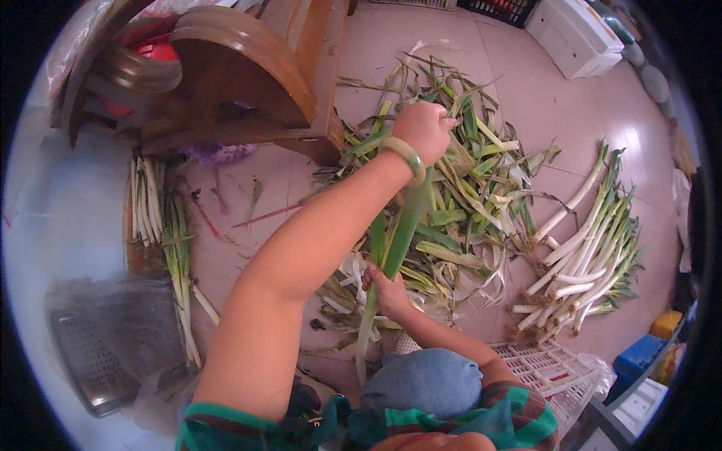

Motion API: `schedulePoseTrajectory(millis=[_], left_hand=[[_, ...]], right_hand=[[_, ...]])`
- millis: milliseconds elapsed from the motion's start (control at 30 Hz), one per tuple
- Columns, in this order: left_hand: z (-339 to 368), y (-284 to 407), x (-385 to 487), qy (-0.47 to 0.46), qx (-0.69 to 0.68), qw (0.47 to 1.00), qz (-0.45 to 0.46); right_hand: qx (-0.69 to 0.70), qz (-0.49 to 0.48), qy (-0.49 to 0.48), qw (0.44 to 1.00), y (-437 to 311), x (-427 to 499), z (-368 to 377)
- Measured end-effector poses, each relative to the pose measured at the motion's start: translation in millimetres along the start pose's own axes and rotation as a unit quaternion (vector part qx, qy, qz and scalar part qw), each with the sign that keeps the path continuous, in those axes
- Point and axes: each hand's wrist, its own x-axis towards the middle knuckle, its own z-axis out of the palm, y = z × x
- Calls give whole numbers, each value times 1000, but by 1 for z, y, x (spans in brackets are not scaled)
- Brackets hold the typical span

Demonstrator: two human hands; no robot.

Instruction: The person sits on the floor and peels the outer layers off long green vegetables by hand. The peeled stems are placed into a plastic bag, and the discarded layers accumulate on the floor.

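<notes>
My right hand grips a leek around its stalk. The white lower end points down toward my lap, and broad green leaves rise above the fist. Farther forward, my left hand, with a pale green bangle at its wrist, is closed at the top of the leaf. Its fingertips are partly hidden, and the leaf passes out of sight behind the wrist. Beneath both hands spreads a heap of stripped leek leaves, some green, some withered. A pile of leeks with white stalks and roots lies to the right.
Wooden furniture with a curved side stands at the upper left. More leeks lie on the left, near a dark perforated basket. A white plastic crate is close on my right; a white foam box stands at the far right.
</notes>
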Motion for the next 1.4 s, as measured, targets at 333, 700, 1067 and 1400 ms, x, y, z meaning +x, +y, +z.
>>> schedulePoseTrajectory(millis=[333, 700, 1067, 1400], left_hand=[[-24, -35, 53, 301, -538, 760, -207], [-86, -71, -35, -148, 27, 989, 14], [-223, -352, -430, -543, 427, 682, -242], [-186, -363, -576, -117, 277, 799, -521]], right_hand=[[-176, -31, -19, 984, 2, -19, -11], [52, -74, 230, 969, -162, -6, -108], [-640, -150, 428, 620, -340, 18, -452], [-731, -333, -51, 594, -184, 84, -146]])
